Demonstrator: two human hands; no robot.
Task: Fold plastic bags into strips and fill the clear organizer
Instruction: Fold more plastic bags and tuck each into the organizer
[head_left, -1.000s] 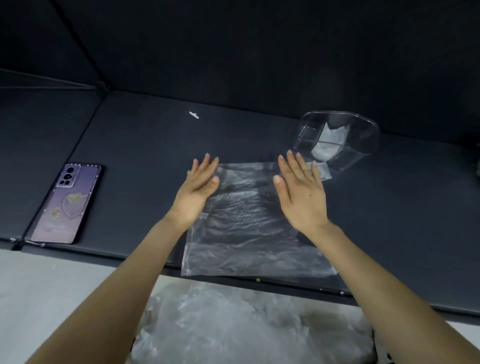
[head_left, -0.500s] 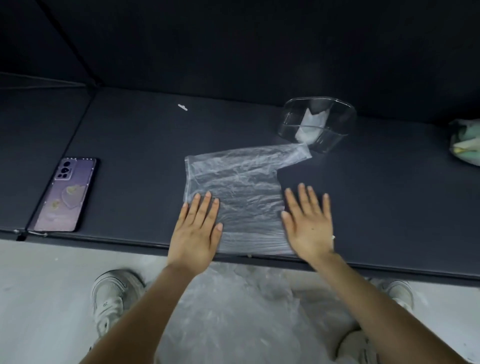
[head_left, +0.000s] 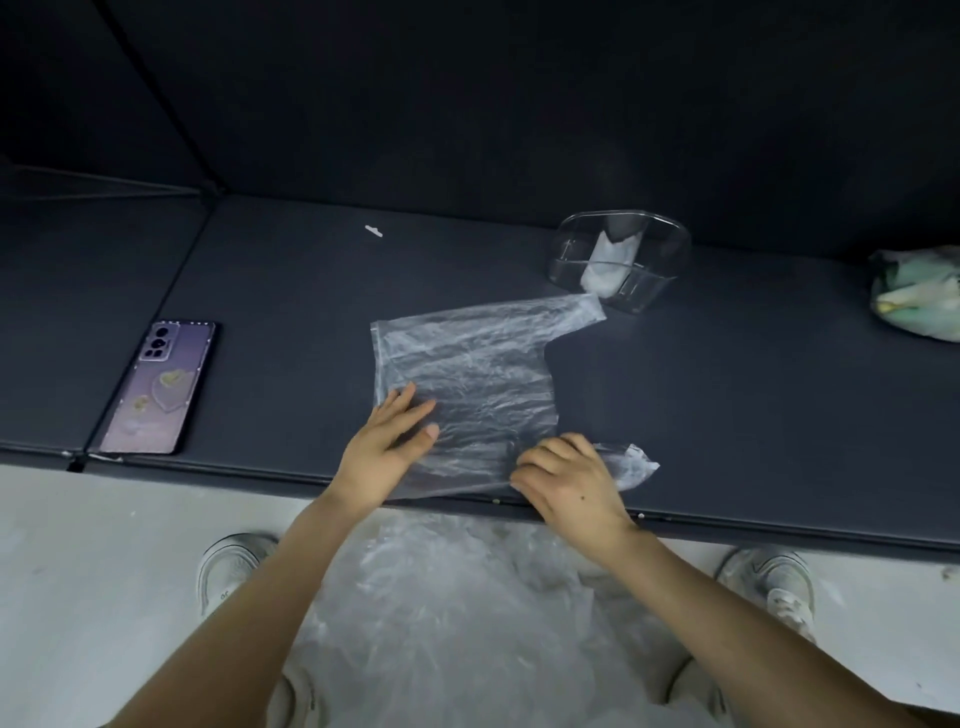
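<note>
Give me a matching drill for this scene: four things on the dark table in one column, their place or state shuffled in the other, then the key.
Things:
1. phone
2. clear organizer
3. plastic bag
4. greenish bundle

Place or state:
a. at the far right
b. spread flat in the middle
c. lying at the far left, cameras up
d. holds a folded white strip

Pairs: 1-c, 2-d, 3-b, 4-a

Mat (head_left: 727, 415) open right of bag (head_left: 467, 364) (organizer (head_left: 621, 260) behind).
</note>
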